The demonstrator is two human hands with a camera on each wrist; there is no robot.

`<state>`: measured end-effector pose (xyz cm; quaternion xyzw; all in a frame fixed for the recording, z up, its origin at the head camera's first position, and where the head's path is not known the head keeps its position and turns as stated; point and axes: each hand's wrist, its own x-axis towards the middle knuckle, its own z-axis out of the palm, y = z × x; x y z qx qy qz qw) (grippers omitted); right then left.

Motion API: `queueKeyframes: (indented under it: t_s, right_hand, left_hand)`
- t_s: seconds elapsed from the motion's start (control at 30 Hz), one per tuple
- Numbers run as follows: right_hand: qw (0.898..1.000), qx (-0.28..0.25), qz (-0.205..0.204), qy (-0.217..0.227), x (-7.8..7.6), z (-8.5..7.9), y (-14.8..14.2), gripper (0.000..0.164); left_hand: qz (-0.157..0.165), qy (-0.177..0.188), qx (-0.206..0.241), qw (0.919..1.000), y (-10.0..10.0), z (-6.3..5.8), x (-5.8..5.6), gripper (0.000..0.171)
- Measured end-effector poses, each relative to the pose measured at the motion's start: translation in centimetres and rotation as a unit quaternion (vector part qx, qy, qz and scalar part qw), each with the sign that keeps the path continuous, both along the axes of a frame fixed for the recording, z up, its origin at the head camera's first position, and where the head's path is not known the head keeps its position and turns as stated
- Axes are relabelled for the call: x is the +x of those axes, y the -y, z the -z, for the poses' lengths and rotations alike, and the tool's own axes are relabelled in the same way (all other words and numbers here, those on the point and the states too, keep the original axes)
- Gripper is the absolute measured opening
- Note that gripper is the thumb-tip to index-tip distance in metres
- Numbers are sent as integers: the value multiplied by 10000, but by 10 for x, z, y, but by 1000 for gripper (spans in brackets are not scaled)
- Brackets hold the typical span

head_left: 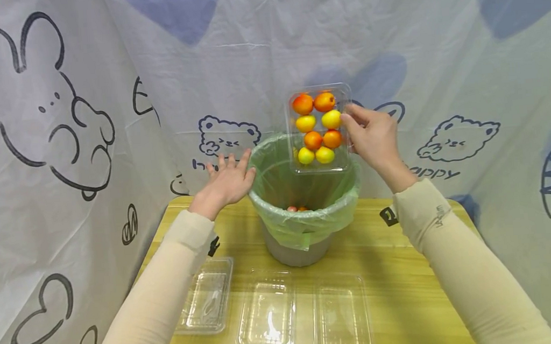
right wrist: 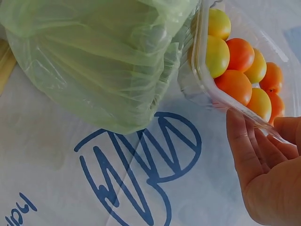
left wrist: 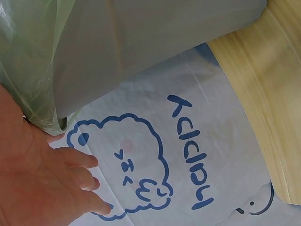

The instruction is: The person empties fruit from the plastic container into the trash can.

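My right hand [head_left: 374, 134] pinches the edge of a clear plastic container [head_left: 321, 169], held tilted up over the bin. Inside it lie several small tomatoes [head_left: 313, 140], red-orange and yellow, paired in rows. In the right wrist view the thumb and fingers grip the container's rim [right wrist: 202, 70]. A light green bag [head_left: 309, 226] lines the grey bin [head_left: 296, 251], folded over its rim. Down in the bag are a few reddish round things [head_left: 298, 209]. My left hand [head_left: 227, 180], fingers spread straight, is at the left of the bag's rim.
Three clear plastic containers lie along the near side of the wooden table [head_left: 400, 270]: a left one [head_left: 207, 293], a middle one [head_left: 267, 313] and a right one [head_left: 340, 315]. White cloth [head_left: 266, 59] with cartoon drawings hangs behind and at both sides.
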<state>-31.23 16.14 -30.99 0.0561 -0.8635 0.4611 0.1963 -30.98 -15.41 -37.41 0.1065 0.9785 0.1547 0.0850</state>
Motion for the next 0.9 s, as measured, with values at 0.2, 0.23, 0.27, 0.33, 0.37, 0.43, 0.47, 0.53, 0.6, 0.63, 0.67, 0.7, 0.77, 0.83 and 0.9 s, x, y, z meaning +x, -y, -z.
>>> queueKeyframes:
  t_s: [0.2,0.23,0.27,0.33,0.37,0.43,0.47,0.53,0.6,0.63,0.67,0.7,0.77,0.83,0.9]
  right_hand:
    - [9998,72,-62,-163,0,1,-1,43]
    - [9997,105,-60,-217,0,2,-1,43]
    - [9995,136,-57,-273,0,2,-1,42]
    - [9990,196,-44,-391,0,2,-1,42]
    - [9988,212,-39,-436,0,2,-1,42]
    - [9985,234,-30,-501,0,3,0,41]
    - [9984,232,-31,-508,-1,3,0,41]
    - [9985,250,-20,-479,-1,3,0,42]
    - [9988,260,-24,-410,-1,4,1,42]
    - [9989,281,-26,-385,-1,4,1,42]
    - [9989,307,-19,-353,-1,4,1,42]
    - [9989,321,-20,-338,-1,4,1,43]
    - [9989,336,-23,-331,0,4,1,42]
    - [9988,322,-18,-368,-1,4,2,42]
    - [9986,305,-23,-443,0,4,2,42]
  left_hand:
    - [1,36,59,10000,0,0,0,67]
    - [-3,49,65,10000,0,0,0,67]
    - [-4,54,74,10000,0,0,0,67]
    - [-7,54,90,9999,0,0,0,67]
    - [-9,54,93,9999,0,0,0,67]
    - [-8,36,73,10000,0,0,0,66]
    - [-5,27,66,10000,0,0,0,66]
    - [-11,19,40,10000,0,0,0,66]
    - [-12,12,35,10000,0,1,0,66]
    - [-10,12,49,10000,0,0,0,66]
    - [-10,16,63,10000,0,0,0,66]
    - [-10,16,74,10000,1,0,1,66]
    - [-6,22,93,10000,1,0,0,66]
    - [0,23,108,9999,1,0,0,66]
    - [3,18,93,10000,1,0,0,66]
